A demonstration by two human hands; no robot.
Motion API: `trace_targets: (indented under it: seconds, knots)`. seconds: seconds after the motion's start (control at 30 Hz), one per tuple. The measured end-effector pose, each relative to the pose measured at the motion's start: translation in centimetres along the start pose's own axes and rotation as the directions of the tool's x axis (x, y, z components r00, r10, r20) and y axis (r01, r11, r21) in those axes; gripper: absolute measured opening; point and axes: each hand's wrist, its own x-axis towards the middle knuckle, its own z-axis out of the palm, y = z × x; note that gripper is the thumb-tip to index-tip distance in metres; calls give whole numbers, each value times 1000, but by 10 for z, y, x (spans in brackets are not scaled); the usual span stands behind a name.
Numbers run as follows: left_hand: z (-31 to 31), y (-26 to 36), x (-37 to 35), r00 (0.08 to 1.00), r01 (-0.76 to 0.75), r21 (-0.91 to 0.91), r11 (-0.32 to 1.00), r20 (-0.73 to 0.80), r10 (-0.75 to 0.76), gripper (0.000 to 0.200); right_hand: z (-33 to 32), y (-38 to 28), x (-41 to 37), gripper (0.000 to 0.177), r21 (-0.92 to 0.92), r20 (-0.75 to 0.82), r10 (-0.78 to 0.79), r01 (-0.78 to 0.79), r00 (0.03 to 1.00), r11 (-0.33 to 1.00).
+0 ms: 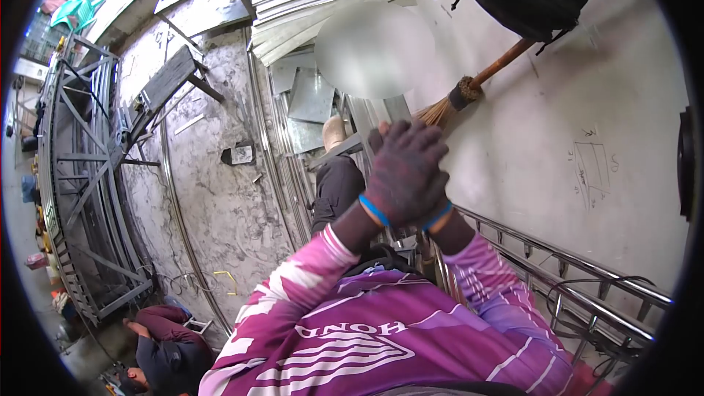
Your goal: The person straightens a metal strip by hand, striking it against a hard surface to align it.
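Observation:
Both hands wear dark, worn gloves with blue cuff edges and are pressed together in front of my chest. My left hand (405, 172) lies over the other, its fingers bent and close together around it. Mostly covered beneath it is my right hand (438, 194), whose fingers are largely hidden. One bare fingertip pokes out at the upper left of the pair. I cannot make out any object between the palms. Just beyond the hands, a straw broom (449, 106) leans by the wall.
A black bag (521, 0) hangs by the broom handle. Metal strips (330, 0) and sheets (312, 95) lie ahead. Steel trusses (77, 176) and a narrow bench (165, 88) stand left. A shiny metal rail frame (557, 257) is at right. Another person (172, 348) is low left.

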Motion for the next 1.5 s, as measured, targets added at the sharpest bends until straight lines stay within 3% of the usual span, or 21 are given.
trace_targets:
  seconds: [0.1, 0.13, 0.27, 0.37, 0.43, 0.47, 0.5, 0.6, 0.67, 0.73, 0.9, 1.03, 1.13, 1.2, 1.27, 1.33, 1.37, 1.43, 1.5]
  knots:
    - [1, 13, -6, 997, 42, -44, 998, 70, -39, 42, -8, -5, -13, 80, 14, 59, 23, -24, 998, 1000]
    - [4, 5, -2, 997, 70, -41, 997, 13, -70, 42, -15, 0, -15, 80, 21, 76, 30, -31, 997, 999]
    - [-16, -45, 51, 985, 169, 44, 985, -47, -167, 41, -35, 7, 84, 80, 47, 89, 63, -67, 994, 997]
    - [-20, -109, 98, 981, 183, 159, 970, -92, -169, 44, -75, 7, 138, 80, 74, 23, 75, -76, 997, 994]
    - [-36, -133, 121, 941, 337, 29, 941, 10, -337, 45, -17, 22, 173, 79, 61, -91, 58, -52, 994, 997]
    - [-37, -140, 122, 947, 322, 57, 945, -3, -322, 45, 2, 26, 188, 78, 42, -156, 48, -42, 987, 998]
    - [-34, -144, 121, 956, 294, 76, 953, -8, -294, 44, -32, 20, 180, 78, 149, -21, 90, -86, 996, 985]
    - [-27, -120, 101, 973, 230, 138, 963, -18, -230, 41, -26, 19, 159, 78, 184, -47, 102, -92, 994, 979]
    - [-28, -77, 73, 981, 136, 239, 962, 103, -164, 45, -14, 15, 119, 77, 207, -37, 133, -123, 990, 971]
    - [-8, -47, 35, 999, 0, 124, 992, 38, -5, 43, 5, 14, 52, 77, 198, -17, 155, -148, 988, 969]
    - [4, 20, -3, 997, 0, -32, 999, 80, 3, 44, 21, -2, -40, 75, 129, 28, 173, -175, 984, 976]
    - [-9, -5, 19, 998, 45, -42, 998, 44, -43, 41, 19, 6, -2, 74, 67, 34, 162, -164, 986, 984]
    - [-15, -63, 51, 998, 19, 25, 1000, -62, -17, 42, 12, 15, 85, 74, 30, -1, 154, -154, 988, 988]
    - [-28, -99, 83, 995, 100, 58, 993, 5, -100, 41, 3, 26, 139, 73, 8, -40, 150, -150, 988, 989]
    - [-36, -124, 106, 990, 133, 128, 983, -64, -125, 39, -9, 32, 183, 73, -15, -94, 150, -152, 984, 988]
    - [-37, -138, 119, 979, 204, 146, 968, -31, -202, 39, -17, 28, 206, 72, -33, -146, 152, -159, 978, 987]
    - [-38, -138, 119, 981, 192, 156, 969, -40, -188, 39, -16, 27, 201, 72, -40, -166, 152, -160, 974, 986]
    - [-37, -125, 107, 988, 111, 203, 973, 81, -130, 40, -10, 25, 194, 72, -51, -185, 157, -169, 970, 984]
    - [-33, -94, 81, 988, 69, 168, 983, 123, -91, 41, 13, 23, 139, 71, -61, -168, 191, -203, 967, 977]
